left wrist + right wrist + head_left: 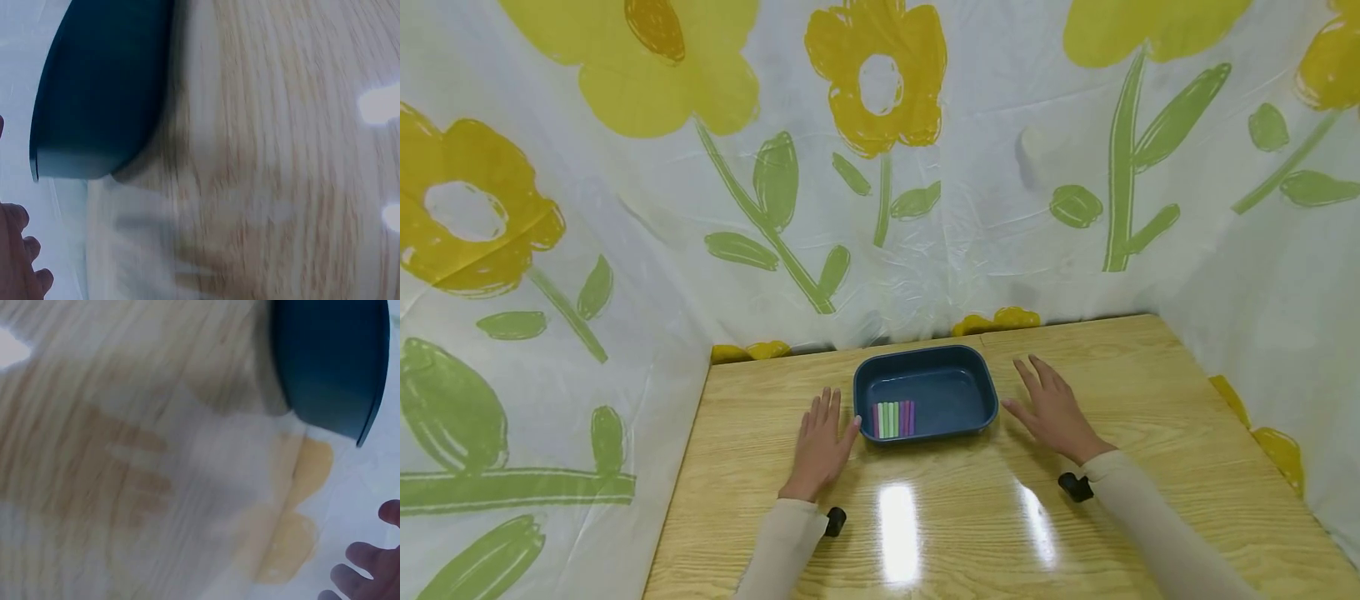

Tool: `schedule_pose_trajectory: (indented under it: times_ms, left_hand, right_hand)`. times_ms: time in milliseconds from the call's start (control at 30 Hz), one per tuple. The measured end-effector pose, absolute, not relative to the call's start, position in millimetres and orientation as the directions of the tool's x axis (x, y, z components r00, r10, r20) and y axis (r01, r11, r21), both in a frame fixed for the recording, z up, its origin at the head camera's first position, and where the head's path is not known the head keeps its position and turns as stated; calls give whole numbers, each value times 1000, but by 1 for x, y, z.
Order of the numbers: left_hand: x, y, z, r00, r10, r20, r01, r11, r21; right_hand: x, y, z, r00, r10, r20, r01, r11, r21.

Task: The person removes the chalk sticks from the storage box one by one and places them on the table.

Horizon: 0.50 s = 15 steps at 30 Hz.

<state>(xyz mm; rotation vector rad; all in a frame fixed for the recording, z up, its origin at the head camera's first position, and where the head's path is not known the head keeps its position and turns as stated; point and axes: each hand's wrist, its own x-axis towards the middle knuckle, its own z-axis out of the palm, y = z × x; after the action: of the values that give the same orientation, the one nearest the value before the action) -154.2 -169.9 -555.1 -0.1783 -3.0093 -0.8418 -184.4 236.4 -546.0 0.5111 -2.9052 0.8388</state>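
Observation:
A dark blue rectangular tray (943, 400) with raised walls sits on the wooden table in the head view. Several chalk sticks (892, 419), pink, pale green and purple, lie side by side in its near left corner. My left hand (822, 446) is at the tray's left end, fingers extended, thumb tip right by the rim. Off the right end, my right hand (1051, 408) has its fingers spread and holds nothing. Both wrist views show the tray's outer wall (100, 94) with fingertips (362, 556) beside it; the chalk is hidden there.
The wood-grain table (970, 517) reflects bright light near its front. White sheeting (985, 208) printed with yellow flowers and green leaves hangs behind the table and along both sides. Small black wrist devices (1076, 487) sit under the cream sleeves (1157, 525).

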Motion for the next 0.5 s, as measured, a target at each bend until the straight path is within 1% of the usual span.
schedule_pose_trajectory:
  times_ms: [133, 200, 400, 500]
  left_hand:
    - [-156, -160, -552, -994, 112, 18, 103, 828, 551]
    - [-157, -156, -552, -993, 115, 19, 104, 801, 589]
    - [-160, -145, -554, -992, 101, 70, 120, 672, 731]
    - [-161, -140, -554, -996, 72, 44, 79, 617, 783]
  right_hand:
    - [-187, 224, -546, -937, -298, 181, -348, 788, -507]
    - [-187, 216, -545, -934, -298, 197, -358, 782, -511]
    - [-184, 191, -543, -922, -303, 242, -386, 761, -521]
    - [-185, 180, -543, -911, -317, 264, -411, 752, -515]
